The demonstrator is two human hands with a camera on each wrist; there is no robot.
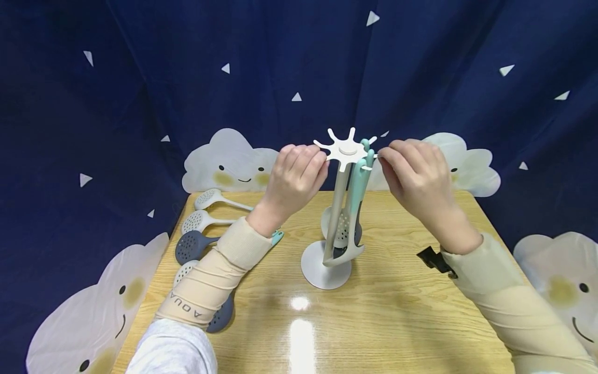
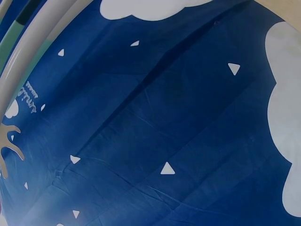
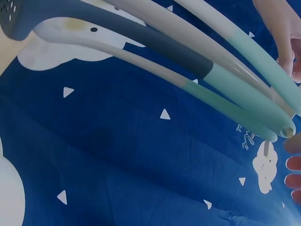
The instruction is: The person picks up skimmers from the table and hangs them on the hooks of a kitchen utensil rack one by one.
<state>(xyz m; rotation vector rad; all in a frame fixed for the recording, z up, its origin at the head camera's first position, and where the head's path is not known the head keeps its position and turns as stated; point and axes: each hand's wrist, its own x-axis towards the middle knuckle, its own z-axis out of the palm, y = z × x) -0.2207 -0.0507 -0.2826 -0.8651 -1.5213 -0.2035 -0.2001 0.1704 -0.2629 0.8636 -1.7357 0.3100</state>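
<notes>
A white utensil rack (image 1: 348, 149) with radiating hooks stands on a round base (image 1: 327, 281). My left hand (image 1: 299, 171) grips one of its hooks on the left side. Several utensils with mint handles hang on the right: a light grey one (image 1: 357, 184) in front, a dark grey one (image 3: 155, 42) and another light grey one (image 3: 141, 63). My right hand (image 1: 418, 174) is beside the handle tops, its fingers loosely bent close to a hook tip. In the right wrist view no handle shows between thumb and fingers; whether they touch the hook is unclear.
Left on the wooden table (image 1: 397, 311) lie several utensils, among them a light grey skimmer (image 1: 192, 222), a dark grey skimmer (image 1: 189, 248) and a dark slotted head (image 1: 221, 314) partly hidden by my left arm. A blue curtain (image 1: 280, 41) hangs behind.
</notes>
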